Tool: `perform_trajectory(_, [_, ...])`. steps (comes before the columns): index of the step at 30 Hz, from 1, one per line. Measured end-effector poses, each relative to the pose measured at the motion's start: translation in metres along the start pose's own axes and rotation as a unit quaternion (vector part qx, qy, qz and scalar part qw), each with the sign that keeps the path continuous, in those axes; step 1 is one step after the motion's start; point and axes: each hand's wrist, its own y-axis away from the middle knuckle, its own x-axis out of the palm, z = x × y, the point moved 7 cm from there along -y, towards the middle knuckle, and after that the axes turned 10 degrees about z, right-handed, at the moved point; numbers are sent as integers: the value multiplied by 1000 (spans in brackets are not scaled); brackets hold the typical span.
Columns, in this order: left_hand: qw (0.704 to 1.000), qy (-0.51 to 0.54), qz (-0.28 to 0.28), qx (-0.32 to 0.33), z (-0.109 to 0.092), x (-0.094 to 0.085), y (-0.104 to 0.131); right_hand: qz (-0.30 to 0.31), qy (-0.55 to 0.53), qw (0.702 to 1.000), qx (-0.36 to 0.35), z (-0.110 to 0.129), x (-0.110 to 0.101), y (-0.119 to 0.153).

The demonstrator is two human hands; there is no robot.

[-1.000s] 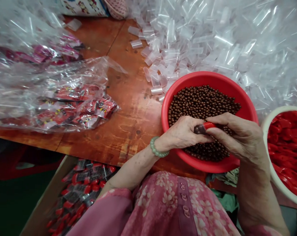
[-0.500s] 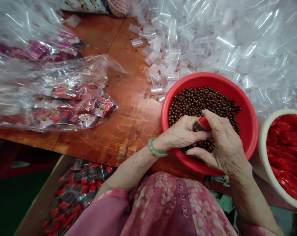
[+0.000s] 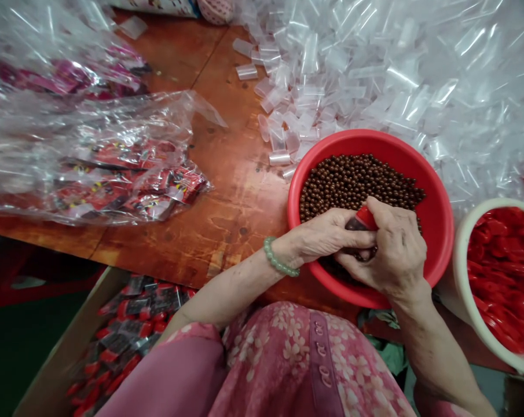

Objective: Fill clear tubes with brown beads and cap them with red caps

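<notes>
Over a red plastic basin [image 3: 439,231] of small round brown balls [image 3: 357,179], my two hands meet on a small clear tube with a red cap [image 3: 363,219]. Dark contents show through its wall. My left hand [image 3: 325,236], with a green bead bracelet on the wrist, is closed around the tube's body. The fingers of my right hand [image 3: 394,249] are bent over the red cap end, and its thumb lies below, close to the left fingertips. Parts of the tube are hidden behind the fingers.
Clear empty tubes [image 3: 352,75] lie heaped behind the basin. A white bucket of red caps [image 3: 505,272] stands at right. Plastic bags of red packets [image 3: 127,179] lie on the wooden table [image 3: 231,226] at left. Filled red-capped tubes [image 3: 127,324] lie in a box below the table edge.
My right hand has closed in on the tube, its thumb moving up from below toward the left fingers. My left hand keeps its hold. The whole view has shifted slightly.
</notes>
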Motion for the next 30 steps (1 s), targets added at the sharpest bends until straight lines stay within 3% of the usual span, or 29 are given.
perform_trajectory(7, [998,46,-16,-25,-1,22,4,-23,-17,1000,11,-1,-14,8])
perform_trajectory(12, [997,58,-53,-17,5,28,4,-34,11,999,-27,5,-19,14])
perform_trajectory(16, [997,42,-63,12,15,26,0,23,-9,1000,0,4,-15,19])
perform_trajectory(20, [997,12,-71,15,21,27,-1,104,-179,976,62,-8,-11,33])
perform_trajectory(22, [998,-27,-64,12,20,29,-1,145,-322,928,120,-22,-5,43])
perform_trajectory(25, [994,-102,-39,16,17,33,0,156,-534,799,226,-43,6,56])
perform_trajectory(27, [983,-176,-41,18,15,33,0,130,-618,718,293,-54,13,60])
perform_trajectory(30, [939,-339,-58,23,10,32,1,126,-682,632,346,-56,25,60])
